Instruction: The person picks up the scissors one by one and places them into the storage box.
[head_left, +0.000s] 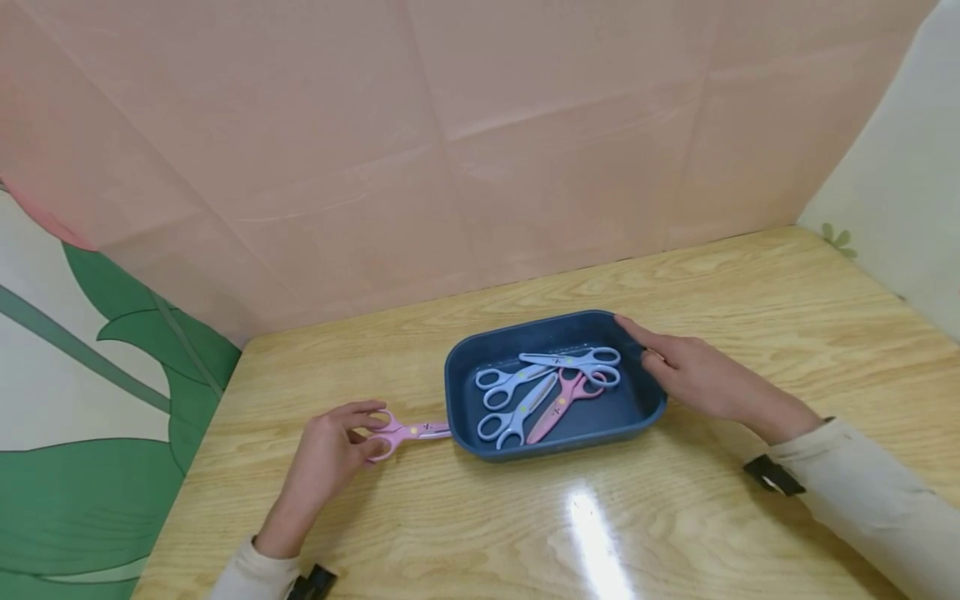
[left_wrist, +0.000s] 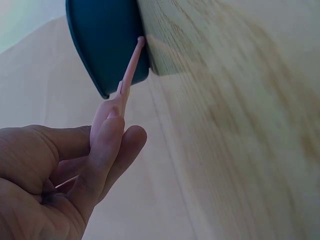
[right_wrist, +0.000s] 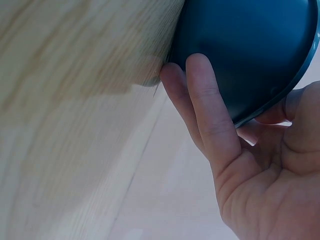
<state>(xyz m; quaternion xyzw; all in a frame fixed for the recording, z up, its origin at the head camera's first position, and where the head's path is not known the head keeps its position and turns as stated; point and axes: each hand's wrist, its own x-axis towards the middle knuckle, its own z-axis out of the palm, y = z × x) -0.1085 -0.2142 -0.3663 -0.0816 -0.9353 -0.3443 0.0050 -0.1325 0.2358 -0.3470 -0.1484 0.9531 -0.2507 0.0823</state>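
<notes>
My left hand (head_left: 333,442) pinches the handle loops of pink scissors (head_left: 412,432) between thumb and fingers. Their blades point right, and the tip reaches the lower left side of a dark blue plastic tray (head_left: 510,453). In the left wrist view the tip of the scissors (left_wrist: 131,67) appears at the tray's base, close to the tabletop. At the tray's right end my right hand (head_left: 701,379) grips the wall, thumb over the rim and fingers along the outside. Inside lie three light blue scissors (head_left: 573,362) and one pink pair (head_left: 557,410), partly overlapping.
The tray stands on a wood-grain table (head_left: 450,525). Behind the table's back edge hangs a pinkish cloth (head_left: 450,150). A panel with green leaf pictures (head_left: 82,500) is at the left, and a pale wall (head_left: 900,183) at the right.
</notes>
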